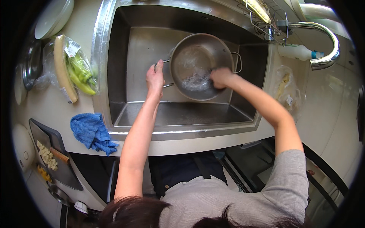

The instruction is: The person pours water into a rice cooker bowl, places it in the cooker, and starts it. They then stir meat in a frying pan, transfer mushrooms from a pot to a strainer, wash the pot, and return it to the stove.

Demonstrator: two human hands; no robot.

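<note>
A round stainless steel pot [196, 54] with two loop handles is in the sink basin [148, 48], with clear water in its bottom. My left hand [155, 78] is closed around the pot's left handle. My right hand [221, 77] is blurred and reaches over the right rim into the pot, beside the rippled water; its fingertips are partly hidden, and whether it holds something cannot be told.
Left of the sink lie a blue cloth [92, 131], bagged green peppers [79, 69] and a cleaver [64, 156] on a cutting board [65, 173] with chopped food. To the right are a curved chrome faucet [332, 42], a white bottle [296, 52] and a plastic bag [288, 94].
</note>
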